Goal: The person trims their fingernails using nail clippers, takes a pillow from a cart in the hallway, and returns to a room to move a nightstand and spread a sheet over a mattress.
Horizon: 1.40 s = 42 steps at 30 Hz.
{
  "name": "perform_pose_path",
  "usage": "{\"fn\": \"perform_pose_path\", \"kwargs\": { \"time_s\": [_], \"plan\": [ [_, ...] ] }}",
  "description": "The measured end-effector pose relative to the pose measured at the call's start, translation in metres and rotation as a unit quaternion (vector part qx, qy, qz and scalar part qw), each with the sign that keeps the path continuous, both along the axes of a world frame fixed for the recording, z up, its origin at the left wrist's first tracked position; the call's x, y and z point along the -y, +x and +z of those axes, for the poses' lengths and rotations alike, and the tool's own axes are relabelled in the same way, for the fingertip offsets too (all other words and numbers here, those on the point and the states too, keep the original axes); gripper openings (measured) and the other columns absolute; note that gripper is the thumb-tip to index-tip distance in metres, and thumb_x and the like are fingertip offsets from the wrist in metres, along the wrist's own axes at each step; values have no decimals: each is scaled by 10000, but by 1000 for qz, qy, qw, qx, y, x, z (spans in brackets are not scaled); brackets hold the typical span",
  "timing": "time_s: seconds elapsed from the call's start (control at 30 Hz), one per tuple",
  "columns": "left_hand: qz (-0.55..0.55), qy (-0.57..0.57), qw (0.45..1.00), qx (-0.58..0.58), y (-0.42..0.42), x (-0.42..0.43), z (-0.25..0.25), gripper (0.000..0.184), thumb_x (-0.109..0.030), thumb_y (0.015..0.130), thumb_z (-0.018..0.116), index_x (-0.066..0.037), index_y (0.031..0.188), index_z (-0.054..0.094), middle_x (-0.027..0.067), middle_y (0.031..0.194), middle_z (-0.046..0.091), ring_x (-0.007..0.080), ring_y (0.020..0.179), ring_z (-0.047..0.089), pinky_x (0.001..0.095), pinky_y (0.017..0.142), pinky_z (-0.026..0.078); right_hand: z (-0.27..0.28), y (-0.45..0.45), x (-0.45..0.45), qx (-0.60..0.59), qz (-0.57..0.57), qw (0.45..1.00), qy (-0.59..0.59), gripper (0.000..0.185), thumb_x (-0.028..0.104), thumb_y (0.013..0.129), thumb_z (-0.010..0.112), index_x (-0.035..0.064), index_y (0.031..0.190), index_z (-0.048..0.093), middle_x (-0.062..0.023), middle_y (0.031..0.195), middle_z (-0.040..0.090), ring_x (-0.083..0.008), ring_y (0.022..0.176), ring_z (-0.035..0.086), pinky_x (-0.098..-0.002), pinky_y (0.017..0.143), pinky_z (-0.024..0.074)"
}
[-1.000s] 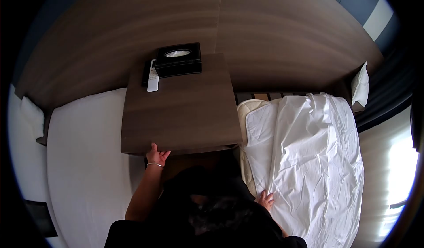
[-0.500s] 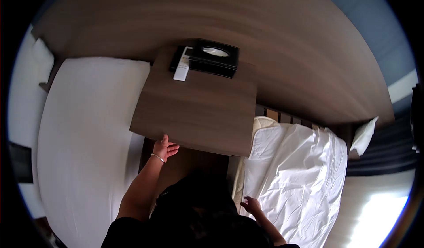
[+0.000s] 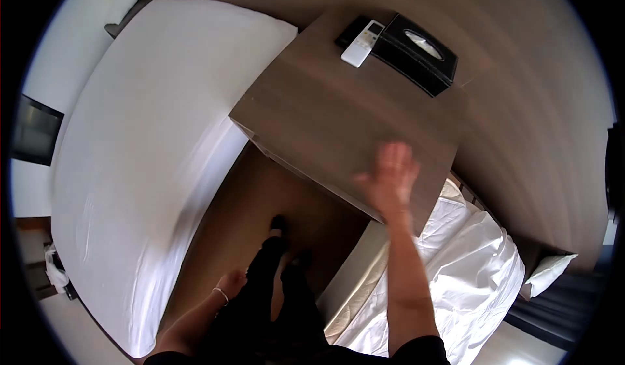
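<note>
My right hand (image 3: 392, 173) reaches over the brown wooden bedside table (image 3: 306, 118), fingers spread and slightly blurred, with nothing in it. Whether the palm touches the tabletop I cannot tell. At the table's back stand a black tissue box (image 3: 416, 53) with a tissue showing in its slot, and a white remote control (image 3: 362, 43) leaning on a dark object (image 3: 350, 32). My left hand (image 3: 232, 282), with a bracelet at the wrist, hangs low beside my leg. Its fingers are mostly hidden.
A bed with a smooth white sheet (image 3: 163, 105) lies to the left. On the right, a rumpled white cover (image 3: 469, 254) lies over another bed, its cream mattress edge (image 3: 355, 293) showing. Brown floor (image 3: 228, 202) lies between the beds, under my feet. A brown headboard panel (image 3: 521, 105) rises behind the table.
My left hand has left the table's front edge and dropped beside my leg. My right hand has come up from beside the right bed to over the tabletop. The view has turned.
</note>
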<state>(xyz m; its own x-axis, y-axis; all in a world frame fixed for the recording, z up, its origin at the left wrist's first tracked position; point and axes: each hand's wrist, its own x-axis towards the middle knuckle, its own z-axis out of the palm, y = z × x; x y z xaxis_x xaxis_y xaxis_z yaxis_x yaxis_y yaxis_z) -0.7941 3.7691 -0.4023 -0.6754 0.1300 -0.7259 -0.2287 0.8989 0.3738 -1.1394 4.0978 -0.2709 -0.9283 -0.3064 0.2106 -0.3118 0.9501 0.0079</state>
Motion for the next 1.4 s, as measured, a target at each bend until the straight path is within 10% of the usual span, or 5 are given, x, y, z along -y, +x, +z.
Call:
{"fn": "perform_pose_path", "kwargs": {
  "time_s": [0.13,0.43,0.87,1.27,1.4],
  "plan": [
    [176,-13,979,102,28,3,-18,362,-321,731,604,-126,1033,558,174,1041,547,308,957,536,403,791,446,-47,90,174,480,323,735,-354,753,435,762,543,59,1332,224,-149,1408,128,-271,1311,97,-477,1039,117],
    [154,-9,982,109,55,-1,-94,496,-392,677,618,-162,1106,523,154,1251,375,407,1106,369,475,908,342,-138,83,38,116,55,960,-247,645,-73,696,358,5,1324,234,-156,1386,207,-300,1271,233,-391,1029,236],
    [213,39,967,131,31,9,-114,408,-317,635,624,-123,991,575,103,1165,449,390,1133,333,481,910,320,-191,-144,-54,134,-391,853,-318,772,587,824,358,95,1367,114,-97,1408,172,-239,1281,194,-331,1036,171],
    [220,19,972,80,35,6,-111,338,-318,652,606,-112,920,607,85,1084,516,348,1065,413,442,860,379,-198,-198,3,-76,-189,979,12,600,506,841,407,97,1279,378,-157,1294,381,-290,1194,355,-373,988,279],
    [184,12,980,72,30,7,-106,323,-325,683,593,-110,925,606,79,1086,517,326,1049,438,434,840,402,-208,-55,76,127,155,944,-263,486,353,840,481,100,1248,406,-131,1316,340,-292,1200,331,-432,961,300]
  ]
}}
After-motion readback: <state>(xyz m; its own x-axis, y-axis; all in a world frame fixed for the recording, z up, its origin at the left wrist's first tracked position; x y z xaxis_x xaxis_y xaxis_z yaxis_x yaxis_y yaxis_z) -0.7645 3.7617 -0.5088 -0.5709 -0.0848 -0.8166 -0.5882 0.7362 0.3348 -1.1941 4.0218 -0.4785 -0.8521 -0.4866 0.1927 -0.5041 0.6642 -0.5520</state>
